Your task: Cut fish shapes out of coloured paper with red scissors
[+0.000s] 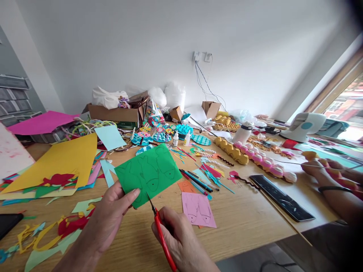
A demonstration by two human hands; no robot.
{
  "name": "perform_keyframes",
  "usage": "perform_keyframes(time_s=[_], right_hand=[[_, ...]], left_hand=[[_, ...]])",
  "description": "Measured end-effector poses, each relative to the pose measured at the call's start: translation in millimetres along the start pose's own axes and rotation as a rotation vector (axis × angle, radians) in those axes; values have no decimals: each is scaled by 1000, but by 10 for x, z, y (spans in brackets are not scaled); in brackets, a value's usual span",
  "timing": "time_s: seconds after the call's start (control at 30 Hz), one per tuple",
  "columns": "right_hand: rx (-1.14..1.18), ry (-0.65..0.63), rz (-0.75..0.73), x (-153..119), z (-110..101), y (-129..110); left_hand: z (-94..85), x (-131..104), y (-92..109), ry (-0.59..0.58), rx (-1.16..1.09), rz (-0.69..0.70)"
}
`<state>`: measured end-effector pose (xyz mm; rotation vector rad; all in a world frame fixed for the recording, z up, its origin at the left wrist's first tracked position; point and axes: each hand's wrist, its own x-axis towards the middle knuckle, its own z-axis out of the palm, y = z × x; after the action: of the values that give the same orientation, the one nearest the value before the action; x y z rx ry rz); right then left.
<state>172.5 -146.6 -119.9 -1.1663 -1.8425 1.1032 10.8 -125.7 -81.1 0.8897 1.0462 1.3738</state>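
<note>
A green paper with several fish drawn on it is held up above the table by my left hand, thumb on top at its lower left corner. My right hand grips red-handled scissors. Their blade tips are at the lower edge of the green paper, near one fish outline. Just right of my right hand, a pink paper with drawn fish lies on the table, partly over an orange paper.
Paper scraps and a yellow sheet lie at left. Pens and a phone lie right of the green paper. Glue bottles stand farther back. Another person's hands work at far right, near painted egg-carton strips.
</note>
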Motion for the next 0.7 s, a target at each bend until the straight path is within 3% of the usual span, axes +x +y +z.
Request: perform_keyframes(time_s=[0.7], right_hand=[[86, -14, 32, -51, 30, 27]], left_hand=[[-27, -61, -53, -86, 13, -86]])
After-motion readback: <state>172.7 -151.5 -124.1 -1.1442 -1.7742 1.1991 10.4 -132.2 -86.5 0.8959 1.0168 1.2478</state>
